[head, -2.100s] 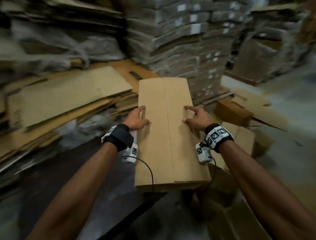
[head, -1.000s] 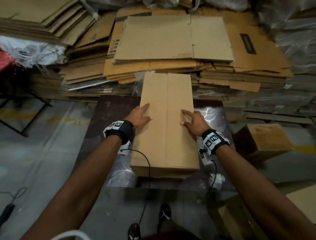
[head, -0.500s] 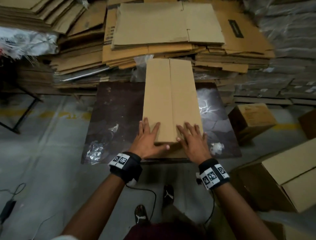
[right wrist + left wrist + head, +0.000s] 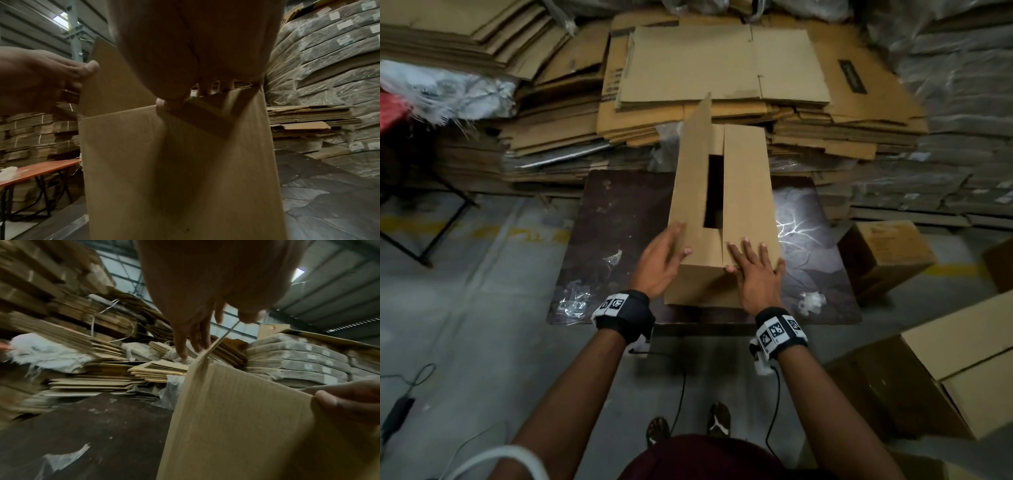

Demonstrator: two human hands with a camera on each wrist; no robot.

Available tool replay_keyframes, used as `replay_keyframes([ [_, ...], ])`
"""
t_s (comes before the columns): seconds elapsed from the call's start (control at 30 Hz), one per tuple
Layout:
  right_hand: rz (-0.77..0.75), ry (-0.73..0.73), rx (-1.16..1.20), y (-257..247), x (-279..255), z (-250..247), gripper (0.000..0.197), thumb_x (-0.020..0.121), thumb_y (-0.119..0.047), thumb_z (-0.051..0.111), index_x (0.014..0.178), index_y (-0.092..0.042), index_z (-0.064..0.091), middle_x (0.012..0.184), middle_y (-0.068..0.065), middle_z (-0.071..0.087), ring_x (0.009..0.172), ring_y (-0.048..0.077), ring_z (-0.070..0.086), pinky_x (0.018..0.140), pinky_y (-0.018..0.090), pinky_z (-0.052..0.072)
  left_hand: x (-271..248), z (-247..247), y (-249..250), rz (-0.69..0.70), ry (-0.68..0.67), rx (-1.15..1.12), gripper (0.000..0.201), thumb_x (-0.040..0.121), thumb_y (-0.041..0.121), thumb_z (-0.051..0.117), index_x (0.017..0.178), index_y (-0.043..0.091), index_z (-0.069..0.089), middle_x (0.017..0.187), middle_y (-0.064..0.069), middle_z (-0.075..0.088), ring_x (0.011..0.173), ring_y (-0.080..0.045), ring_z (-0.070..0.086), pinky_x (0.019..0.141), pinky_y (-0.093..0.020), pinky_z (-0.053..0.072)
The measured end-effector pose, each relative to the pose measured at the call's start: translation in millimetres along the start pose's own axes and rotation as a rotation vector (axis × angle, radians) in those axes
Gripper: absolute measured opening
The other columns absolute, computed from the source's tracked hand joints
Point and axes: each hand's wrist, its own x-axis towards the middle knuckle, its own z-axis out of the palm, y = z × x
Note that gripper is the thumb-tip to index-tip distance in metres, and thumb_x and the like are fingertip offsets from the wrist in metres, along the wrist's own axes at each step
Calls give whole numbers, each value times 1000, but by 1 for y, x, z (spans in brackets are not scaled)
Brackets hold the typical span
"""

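A long brown cardboard box [image 4: 746, 192] lies on a dark board [image 4: 616, 240] on the floor. Its left top flap [image 4: 693, 178] is tilted up, and a dark gap shows between it and the right flap [image 4: 748, 164]. My left hand [image 4: 666, 263] holds the raised flap at its near end, fingers on the outer face and thumb at the edge. In the left wrist view the flap's edge runs between the thumb and fingers of my left hand [image 4: 195, 324]. My right hand [image 4: 755, 270] lies flat on the right flap's near end, fingers straight. The right wrist view shows the box's near end wall [image 4: 174, 162].
Stacks of flattened cardboard [image 4: 722, 61] rise just behind the box, with wrapped bundles [image 4: 945, 102] at the right. A small closed carton [image 4: 883, 253] and a larger one [image 4: 945, 370] stand to my right. A black-framed table [image 4: 414, 222] is at the left. Plastic scraps [image 4: 811, 301] lie on the board.
The box has been carried over and set down on the dark board. Half a second ago both hands lay flat on the shut flaps; now the left flap is lifted and a gap shows.
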Motion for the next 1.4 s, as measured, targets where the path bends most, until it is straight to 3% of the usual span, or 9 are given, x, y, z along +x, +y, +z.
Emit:
replay_keyframes([
  [0.13,3,20,-68,-5,14,5,58,110,-33,35,161,-47,10,172,-9,5,158,29,5,121,68,8,-4,-7,-5,-16,658,-115,90,88,20,79,157,22,22,151,-11,37,136,-23,44,111,-44,44],
  [0.23,-9,25,-64,-7,19,6,56,110,-32,36,160,-45,15,172,-7,9,158,32,8,120,70,9,-2,-16,-16,-73,870,186,80,80,13,78,145,22,32,145,-21,32,138,-33,33,113,-47,39],
  [0.37,-35,19,-88,-8,17,6,63,109,-26,40,159,-47,10,172,0,7,157,39,7,118,75,9,-2,-11,-25,-121,603,676,53,86,12,66,137,16,51,136,-19,47,138,-39,36,117,-65,21],
  [0.57,-69,-4,-148,-11,14,7,76,107,-16,36,155,-57,-6,172,9,-5,154,49,-3,114,78,1,-1,34,-4,-162,268,604,72,101,53,44,160,22,16,156,-33,29,149,-54,18,123,-60,2],
  [0.73,-69,-30,-144,-14,17,4,76,108,-17,36,155,-58,-6,171,10,-8,153,51,-6,114,79,0,9,45,-9,-283,106,551,55,105,57,29,157,39,27,161,-36,11,150,-55,13,123,-64,7],
  [0.93,-43,-78,-108,-26,23,-5,55,110,-32,31,157,-52,9,171,11,-4,153,52,-2,114,80,2,16,34,-11,-301,32,567,45,108,52,31,152,47,40,164,-32,6,151,-53,11,123,-64,11],
  [1.13,-100,89,-37,-38,26,-48,47,103,-56,40,148,-40,35,155,8,37,143,40,37,109,73,32,23,14,-17,-325,16,586,49,102,66,31,149,54,40,165,-27,12,149,-50,16,120,-67,15],
  [1.27,-66,340,-47,-31,22,-79,59,93,-33,64,145,-25,38,159,9,36,148,36,33,109,70,37,24,6,-17,-324,0,598,50,102,66,31,150,55,36,167,-26,6,152,-51,6,120,-70,7],
  [1.4,110,400,-218,3,18,-91,69,78,-11,75,141,-23,49,168,9,20,157,37,5,117,73,15,22,10,-12,-284,54,613,49,102,59,40,149,47,41,168,-24,5,153,-49,-4,117,-73,-3],
])
